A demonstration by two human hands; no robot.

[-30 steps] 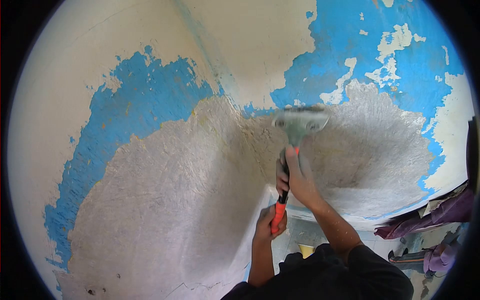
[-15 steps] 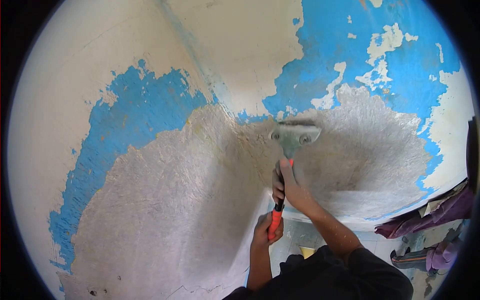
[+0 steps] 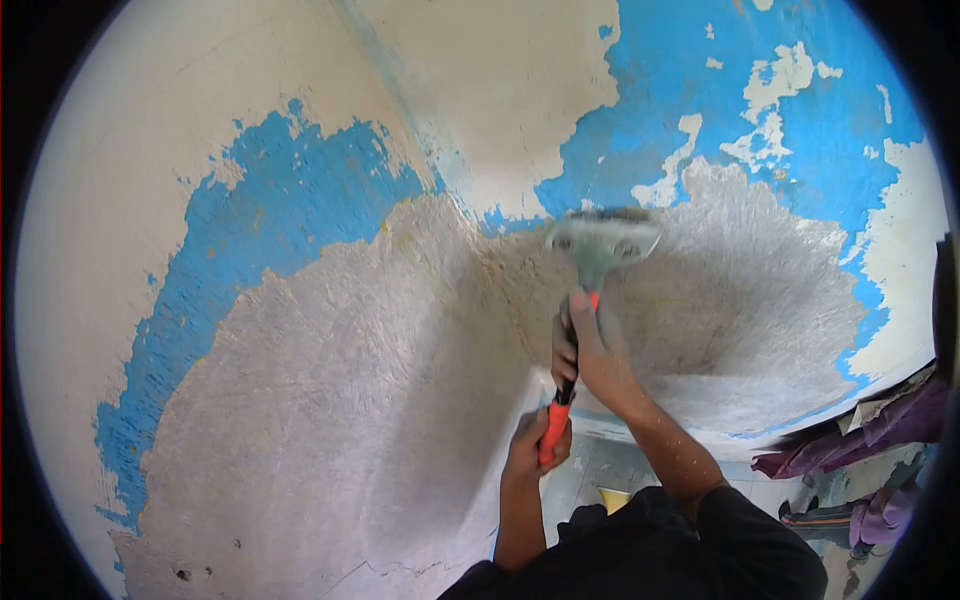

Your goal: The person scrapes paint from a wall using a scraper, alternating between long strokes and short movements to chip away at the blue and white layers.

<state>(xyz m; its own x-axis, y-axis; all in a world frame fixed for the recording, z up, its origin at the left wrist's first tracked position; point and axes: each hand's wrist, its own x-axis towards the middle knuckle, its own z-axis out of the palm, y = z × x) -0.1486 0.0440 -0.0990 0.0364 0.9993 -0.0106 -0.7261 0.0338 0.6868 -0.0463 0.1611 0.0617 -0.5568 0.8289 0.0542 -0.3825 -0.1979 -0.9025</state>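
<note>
A wide-bladed scraper (image 3: pixel 603 243) with a red and black handle reaches up to the wall, its blade at the border between blue paint (image 3: pixel 590 180) and bare grey plaster (image 3: pixel 330 370). My left hand (image 3: pixel 537 442) is wrapped round the red lower end of the handle. Higher up, just below the blade, my right hand (image 3: pixel 592 345) grips the handle, its fingers dusted grey. The blade is slightly blurred, and its edge is hard to make out against the wall.
Whitish paint (image 3: pixel 500 110) covers the upper wall. A purple cloth (image 3: pixel 815 455) lies at the lower right, near another person's leg (image 3: pixel 825 518). Below my arms, a yellowish object (image 3: pixel 614 499) stands on the tiled floor (image 3: pixel 600 462).
The scraper blade has moved up and slightly right along the wall, with both hands still round the handle. The camera view has shifted slightly.
</note>
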